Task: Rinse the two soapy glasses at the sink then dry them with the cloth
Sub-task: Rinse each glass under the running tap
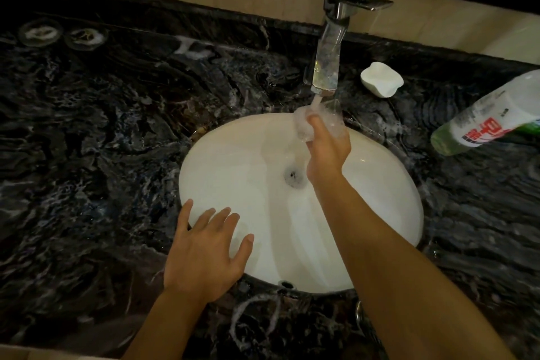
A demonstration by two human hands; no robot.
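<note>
**A:** Where is the glass?

**B:** The clear drinking glass (pixel 333 115), coated in white suds, is tilted under the chrome tap (pixel 330 47), above the back of the white oval sink (pixel 394 213). A stream of water (pixel 317 101) runs onto it.

**A:** What are the hands doing?

**B:** The right hand (pixel 327 152) grips the glass from below, with its fingers curled round it and the thumb on the near side. The left hand (pixel 204 254) holds nothing. Its fingers are spread and straight, palm down over the sink's near-left rim. I cannot tell whether it touches the rim.

**A:** What is on the black marbled stone counter (pixel 102 140)?

**B:** A small white soap dish (pixel 381 79) sits just right of the tap. A clear plastic bottle of green liquid with a white label (pixel 491 117) leans at the right edge. Far to the left are two round clear things with foam (pixel 39 32), side by side. I cannot tell what they are.
</note>
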